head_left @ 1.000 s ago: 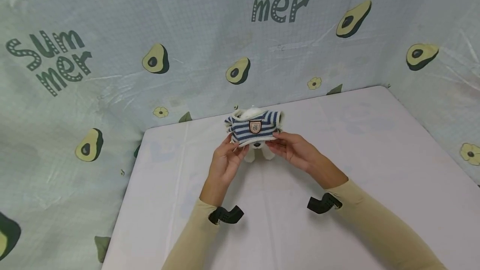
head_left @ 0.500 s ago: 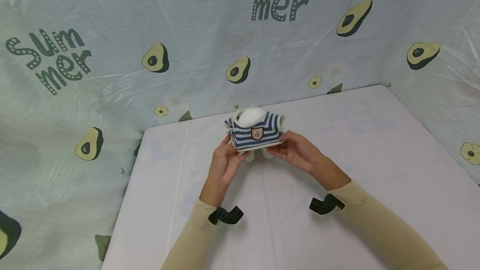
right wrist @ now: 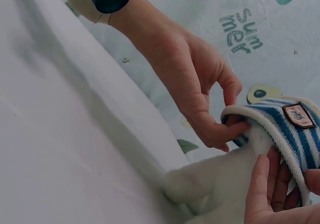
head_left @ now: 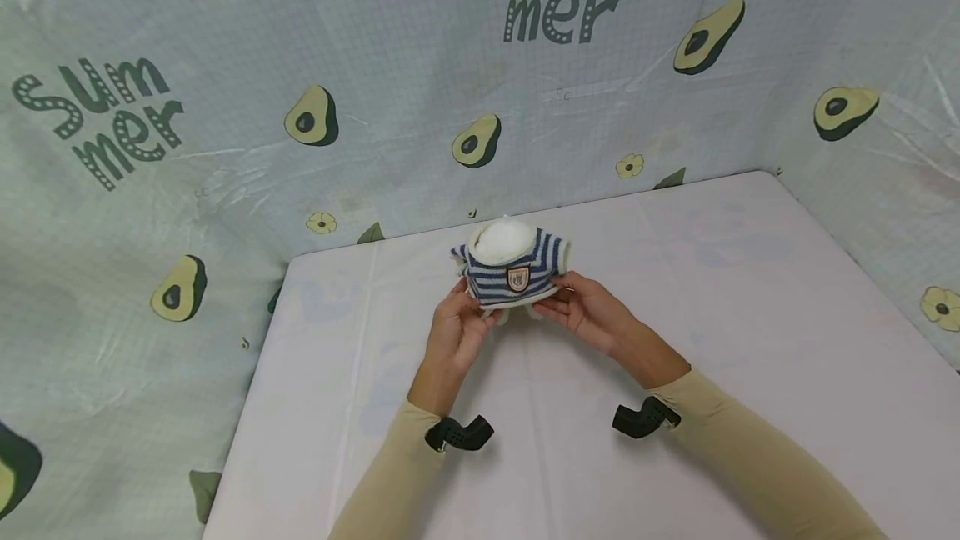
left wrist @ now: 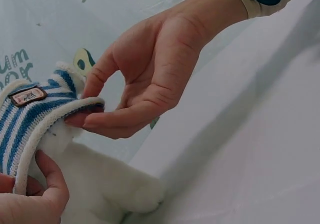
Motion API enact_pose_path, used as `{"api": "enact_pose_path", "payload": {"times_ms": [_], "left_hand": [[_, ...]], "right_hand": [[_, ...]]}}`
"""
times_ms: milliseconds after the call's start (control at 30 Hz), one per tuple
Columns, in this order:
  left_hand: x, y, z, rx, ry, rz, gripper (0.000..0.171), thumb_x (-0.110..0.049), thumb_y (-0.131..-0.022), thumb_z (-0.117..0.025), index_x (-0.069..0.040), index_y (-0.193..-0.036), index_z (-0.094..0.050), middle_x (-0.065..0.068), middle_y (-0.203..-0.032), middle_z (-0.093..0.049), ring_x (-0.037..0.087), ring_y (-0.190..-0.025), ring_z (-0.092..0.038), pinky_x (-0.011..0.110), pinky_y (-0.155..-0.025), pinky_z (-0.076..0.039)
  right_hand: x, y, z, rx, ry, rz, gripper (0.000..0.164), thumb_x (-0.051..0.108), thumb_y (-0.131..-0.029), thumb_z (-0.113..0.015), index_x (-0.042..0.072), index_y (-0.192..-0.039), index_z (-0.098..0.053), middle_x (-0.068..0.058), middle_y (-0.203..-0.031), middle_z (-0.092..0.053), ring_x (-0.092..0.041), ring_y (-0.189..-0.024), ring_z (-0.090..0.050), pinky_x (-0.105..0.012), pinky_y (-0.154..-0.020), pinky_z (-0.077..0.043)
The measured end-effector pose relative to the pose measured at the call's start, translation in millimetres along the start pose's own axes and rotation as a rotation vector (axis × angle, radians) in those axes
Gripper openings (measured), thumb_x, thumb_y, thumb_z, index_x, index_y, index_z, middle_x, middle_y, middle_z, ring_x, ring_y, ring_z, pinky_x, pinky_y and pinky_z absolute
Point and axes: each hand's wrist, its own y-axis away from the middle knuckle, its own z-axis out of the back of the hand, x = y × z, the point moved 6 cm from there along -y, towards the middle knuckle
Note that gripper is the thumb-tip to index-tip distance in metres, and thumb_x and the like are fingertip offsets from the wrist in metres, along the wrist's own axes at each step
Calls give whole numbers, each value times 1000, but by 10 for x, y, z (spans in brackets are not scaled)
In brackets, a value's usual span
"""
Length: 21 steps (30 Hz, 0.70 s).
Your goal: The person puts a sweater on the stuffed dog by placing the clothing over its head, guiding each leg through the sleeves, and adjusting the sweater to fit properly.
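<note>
A small knitted sweater (head_left: 495, 280), blue and white striped with a badge (head_left: 517, 278), is around the upper part of a white plush toy. The toy's white head (head_left: 504, 242) shows through the neck opening; its body and leg (left wrist: 105, 179) show below the hem in the left wrist view. My left hand (head_left: 455, 336) pinches the hem on the left side. On the other side, my right hand (head_left: 592, 315) pinches the hem between thumb and fingers, with fingers tucked under the edge in the left wrist view. The toy's face is covered.
The toy rests on a table (head_left: 637, 457) with a pale cover, close to its back edge. A curtain (head_left: 390, 48) printed with avocados hangs behind and at the sides. Each beige sleeve carries a black wrist device (head_left: 459, 433).
Both hands have drawn the sweater's hem downward over the toy. More of the white head now bulges through the neck opening, and the dark nose below the hem is covered.
</note>
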Motion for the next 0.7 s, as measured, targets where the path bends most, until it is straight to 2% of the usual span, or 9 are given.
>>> {"api": "enact_pose_path", "payload": {"times_ms": [100, 200, 400, 500, 600, 700], "left_hand": [[-5, 28, -18, 5, 14, -2, 46, 5, -97, -35, -7, -141, -40, 4, -128, -53, 16, -108, -51, 37, -88, -49], [-8, 46, -29, 6, 25, -5, 41, 1, -99, -37, -9, -139, -43, 4, -127, -55, 17, -110, -53, 38, -89, -50], [14, 40, -57, 48, 21, -27, 52, 6, -95, -29, -5, -146, -36, 6, -137, -50, 17, -116, -51, 36, -91, -48], [37, 26, -54, 54, -6, -34, 54, 9, -91, -26, -4, -143, -37, 7, -132, -51, 17, -107, -51, 33, -83, -44], [60, 3, -35, 36, -26, -37, 49, 11, -88, -26, -4, -132, -42, 5, -120, -54, 17, -96, -49, 33, -74, -39], [77, -30, -10, 17, -30, -43, 46, 12, -85, -28, -5, -124, -44, 5, -113, -53, 17, -91, -46, 32, -70, -36]], "right_hand": [[8, 14, -45, 9, 36, 29, 38, 15, -110, -43, -1, -144, -40, -6, -118, -68, -17, -108, -67, -30, -97, -54], [14, 27, -66, -4, 30, 49, 36, 17, -110, -45, 1, -142, -44, -5, -119, -66, -15, -109, -66, -29, -97, -53], [-10, 13, -25, -29, -98, 62, 27, 15, -111, -32, 6, -133, -45, -6, -114, -71, -17, -108, -69, -32, -97, -54], [-31, -2, -11, -26, -131, 59, 28, 12, -110, -27, 5, -133, -43, -7, -111, -72, -18, -106, -71, -33, -95, -56], [-50, -23, 5, -28, -142, 57, 28, 12, -111, -27, 4, -132, -44, -8, -109, -73, -18, -104, -71, -32, -93, -56], [-61, -49, 17, -26, -130, 60, 29, 14, -111, -26, 3, -130, -45, -8, -107, -73, -17, -102, -71, -30, -92, -56]]}}
